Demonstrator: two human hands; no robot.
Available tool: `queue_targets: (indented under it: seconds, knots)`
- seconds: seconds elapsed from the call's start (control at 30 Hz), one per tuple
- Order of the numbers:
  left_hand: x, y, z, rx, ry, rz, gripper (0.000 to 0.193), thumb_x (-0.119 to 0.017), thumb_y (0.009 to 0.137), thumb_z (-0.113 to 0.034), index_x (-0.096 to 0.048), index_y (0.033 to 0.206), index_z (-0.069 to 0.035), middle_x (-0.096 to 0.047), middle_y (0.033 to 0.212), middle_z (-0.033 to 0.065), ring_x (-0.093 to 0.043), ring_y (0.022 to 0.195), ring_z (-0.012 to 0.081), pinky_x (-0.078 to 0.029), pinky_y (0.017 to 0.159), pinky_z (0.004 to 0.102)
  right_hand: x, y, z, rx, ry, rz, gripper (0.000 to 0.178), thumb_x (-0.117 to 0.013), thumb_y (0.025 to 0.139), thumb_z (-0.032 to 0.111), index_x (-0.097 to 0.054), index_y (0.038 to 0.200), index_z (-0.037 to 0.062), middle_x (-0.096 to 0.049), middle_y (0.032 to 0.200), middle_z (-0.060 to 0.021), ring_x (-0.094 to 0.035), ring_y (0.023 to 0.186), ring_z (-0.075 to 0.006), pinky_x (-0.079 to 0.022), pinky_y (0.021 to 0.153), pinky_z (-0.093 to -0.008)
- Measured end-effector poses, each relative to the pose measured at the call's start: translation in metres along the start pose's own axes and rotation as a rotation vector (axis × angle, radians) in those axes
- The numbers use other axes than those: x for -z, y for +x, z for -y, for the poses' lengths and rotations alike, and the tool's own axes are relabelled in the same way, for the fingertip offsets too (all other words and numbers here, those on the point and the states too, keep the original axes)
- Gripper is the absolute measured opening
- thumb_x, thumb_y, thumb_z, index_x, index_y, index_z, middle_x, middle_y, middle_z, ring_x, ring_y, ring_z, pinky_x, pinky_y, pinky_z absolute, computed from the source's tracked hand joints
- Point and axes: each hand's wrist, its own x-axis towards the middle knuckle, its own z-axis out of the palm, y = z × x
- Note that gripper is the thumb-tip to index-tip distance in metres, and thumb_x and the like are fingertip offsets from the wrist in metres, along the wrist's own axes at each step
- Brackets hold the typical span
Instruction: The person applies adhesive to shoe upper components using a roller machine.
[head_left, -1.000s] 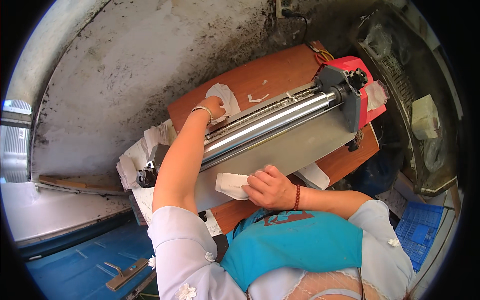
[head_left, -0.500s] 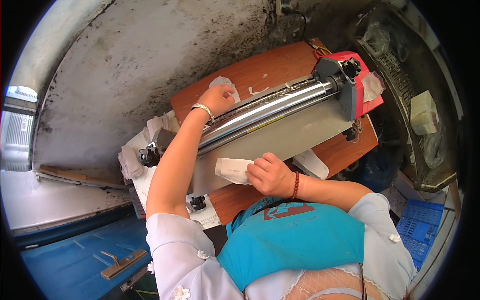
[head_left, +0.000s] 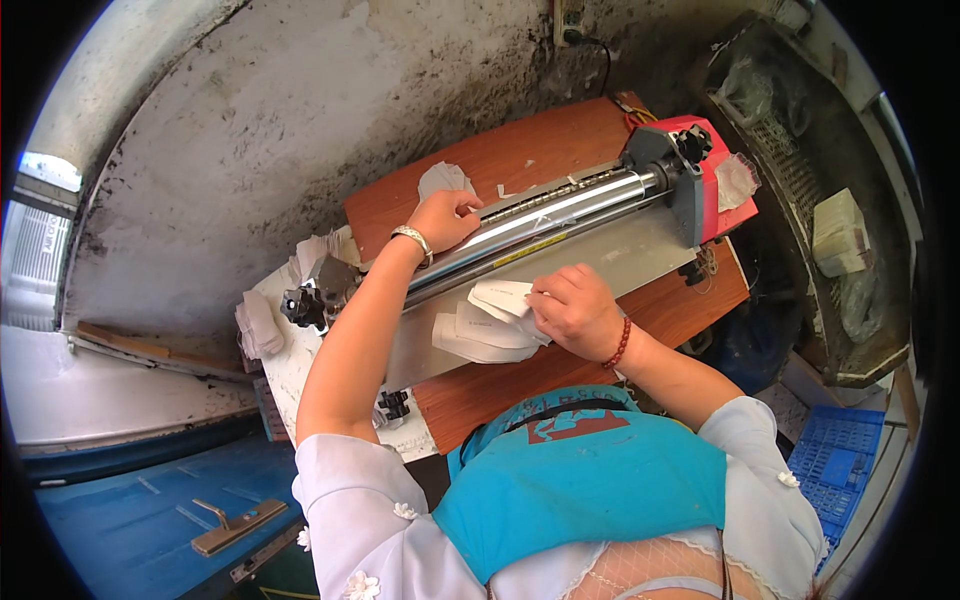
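A machine with a shiny metal roller (head_left: 570, 216) lies slantwise before me, with a flat grey metal plate (head_left: 650, 240) along its near side. My right hand (head_left: 580, 312) is closed on a white cut-out piece (head_left: 500, 296) with tapered ends, just above the plate. Further white pieces (head_left: 480, 336) fan out beneath it, partly overlapping. My left hand (head_left: 447, 220) reaches across to the roller's far left side, fingers curled down. Whatever its fingertips hold, if anything, is hidden. Just beyond that hand, a pale piece (head_left: 445, 180) lies on the brown tabletop (head_left: 560, 135).
Black knobs (head_left: 302, 306) stick out at the machine's left end; its right end has a red housing (head_left: 735, 180). White pieces (head_left: 260, 325) are stacked at the table's left. A stained wall (head_left: 300, 120) rises behind. To the right are a dark trough (head_left: 790, 200) and a blue crate (head_left: 835, 460).
My right hand has moved forward and right, and several white pieces now spread where one showed. My left hand has come slightly nearer. The white piece by my right wrist no longer shows there.
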Motion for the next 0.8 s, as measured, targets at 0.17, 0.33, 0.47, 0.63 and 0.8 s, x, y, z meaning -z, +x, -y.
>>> queue_targets:
  seconds: [0.17, 0.33, 0.47, 0.63, 0.8]
  knots:
    - [-0.002, -0.002, -0.006, 0.049, -0.123, 0.064, 0.028, -0.058, 0.081, -0.021, -0.068, 0.098, -0.002, -0.068, 0.084, 0.0092, -0.061, 0.075, 0.0153, -0.048, 0.072, 0.0285, 0.011, -0.003, -0.009, 0.01, -0.078, -0.002, 0.014, -0.066, 0.065, 0.008, -0.061, 0.078, 0.0066, -0.056, 0.082, -0.0033, -0.053, 0.075, -0.0205, -0.041, 0.066, -0.0326]
    - [-0.003, 0.006, -0.009, 0.113, -0.099, 0.144, 0.028, -0.057, 0.083, -0.023, -0.068, 0.099, -0.003, -0.068, 0.087, 0.0089, -0.06, 0.078, 0.0149, -0.047, 0.073, 0.0285, 0.003, -0.002, -0.017, 0.023, -0.212, 0.023, 0.009, -0.061, 0.064, 0.008, -0.056, 0.071, 0.0078, -0.053, 0.078, -0.0035, -0.051, 0.071, -0.02, -0.04, 0.064, -0.0321]
    - [-0.009, 0.016, -0.012, 0.177, -0.07, 0.203, 0.029, -0.057, 0.084, -0.024, -0.068, 0.101, -0.003, -0.068, 0.09, 0.0089, -0.061, 0.08, 0.0149, -0.048, 0.074, 0.0279, -0.007, -0.004, -0.028, -0.05, -0.222, 0.055, 0.017, -0.066, 0.066, 0.007, -0.06, 0.082, 0.0072, -0.058, 0.088, -0.0034, -0.053, 0.075, -0.0211, -0.04, 0.064, -0.0335]
    - [-0.008, 0.035, 0.005, 0.089, 0.012, 0.183, 0.025, -0.064, 0.079, -0.019, -0.068, 0.096, -0.002, -0.067, 0.087, 0.009, -0.061, 0.077, 0.015, -0.048, 0.071, 0.0284, 0.001, -0.003, -0.02, -0.056, -0.081, -0.004, 0.014, -0.065, 0.068, 0.01, -0.06, 0.08, 0.008, -0.057, 0.082, -0.003, -0.053, 0.074, -0.0203, -0.04, 0.065, -0.033]
    - [0.003, 0.06, 0.02, 0.171, -0.012, -0.081, 0.021, -0.071, 0.067, -0.014, -0.066, 0.085, -0.004, -0.067, 0.086, 0.011, -0.063, 0.08, 0.0218, -0.049, 0.074, 0.0319, 0.016, -0.006, 0.006, -0.029, 0.146, 0.166, 0.042, -0.075, 0.067, 0.021, -0.06, 0.104, 0.01, -0.057, 0.105, -0.0062, -0.053, 0.09, -0.0225, -0.039, 0.075, -0.0359]
